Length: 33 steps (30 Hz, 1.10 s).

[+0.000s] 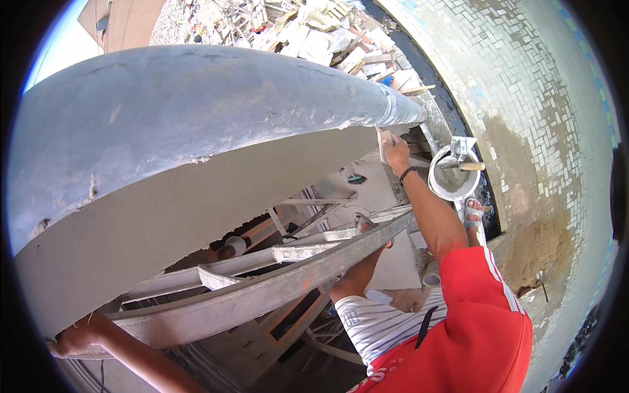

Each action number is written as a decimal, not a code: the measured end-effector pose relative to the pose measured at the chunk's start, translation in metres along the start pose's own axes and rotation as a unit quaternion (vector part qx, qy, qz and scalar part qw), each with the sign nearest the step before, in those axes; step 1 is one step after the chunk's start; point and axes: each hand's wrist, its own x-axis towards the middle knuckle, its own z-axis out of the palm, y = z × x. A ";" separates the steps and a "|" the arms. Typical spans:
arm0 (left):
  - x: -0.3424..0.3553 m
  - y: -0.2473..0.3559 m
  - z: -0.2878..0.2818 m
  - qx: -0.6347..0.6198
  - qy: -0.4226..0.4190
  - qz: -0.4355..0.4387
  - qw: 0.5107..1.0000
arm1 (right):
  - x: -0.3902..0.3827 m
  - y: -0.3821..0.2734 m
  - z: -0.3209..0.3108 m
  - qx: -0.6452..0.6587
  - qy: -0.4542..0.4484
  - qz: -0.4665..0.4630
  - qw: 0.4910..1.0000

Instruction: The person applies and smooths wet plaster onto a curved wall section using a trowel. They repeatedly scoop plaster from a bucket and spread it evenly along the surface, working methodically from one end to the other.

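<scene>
My right hand, with a dark beaded bracelet at its wrist, is closed on a flat pale piece. Its exact kind is not clear. The piece is at the far end of a smooth grey plastered wall, just under a big rounded grey beam. At the lower left, my left hand reaches the wall's lower edge beside the end of a plaster-smeared ladder. Its fingers are in shadow and mostly hidden. Right of my right forearm stands a white bucket of grey mortar.
A wooden-handled trowel and a whitish flat tool rest on the bucket. A sandalled foot is below it. Wood scraps and rubble are piled beyond the beam. Paving and a sand patch lie at the right.
</scene>
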 end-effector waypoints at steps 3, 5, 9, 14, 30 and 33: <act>-0.011 -0.004 0.003 0.037 -0.018 0.102 0.994 | -0.057 -0.053 -0.019 0.148 -0.078 -0.034 0.985; -0.031 0.006 0.030 0.048 -0.024 0.142 0.988 | -0.090 -0.089 -0.028 0.109 -0.059 -0.150 0.981; -0.025 0.029 0.040 0.218 -0.042 0.317 0.922 | -0.161 -0.171 -0.051 0.164 -0.083 -0.301 0.936; -0.034 0.031 0.052 0.225 0.002 0.292 0.930 | -0.231 -0.260 -0.071 0.174 -0.103 -0.468 0.860; -0.043 0.036 0.043 0.211 -0.031 0.183 0.960 | -0.264 -0.310 -0.081 0.161 -0.110 -0.497 0.845; -0.045 0.037 0.048 0.207 -0.031 0.175 0.962 | -0.247 -0.350 -0.072 0.160 -0.084 -0.510 0.841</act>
